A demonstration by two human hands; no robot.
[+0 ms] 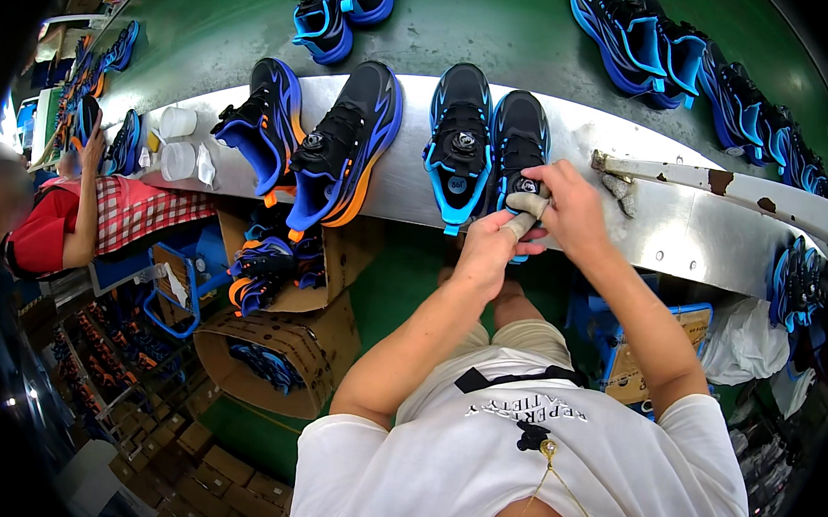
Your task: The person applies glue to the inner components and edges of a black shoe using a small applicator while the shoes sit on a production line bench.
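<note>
I am working on the toe end of the black-and-light-blue shoe (pixel 521 132) that lies on the metal desk (pixel 409 187) at the edge nearest me, the right one of a pair, its twin (pixel 459 138) touching it on the left. My left hand (pixel 486 249) has its grip pressed together around a small pale cloth pad (pixel 528 206), pinching it against the shoe's front edge; my right hand (pixel 569 206) is curled over the toe from the right, fingers closed on the shoe to steady it. I judge this to be the wiping or cleaning step on this one shoe, and the next move seems to call for a firm hold with the right hand while the pad is drawn along the sole edge without dragging the shoe off the desk. The shoe looks clean and finished: black upper, bright blue trim, a round dial closure on the tongue. Further left on the same desk stands a black, blue and orange pair (pixel 317 144), and beyond it two white tubs (pixel 177 140).
</note>
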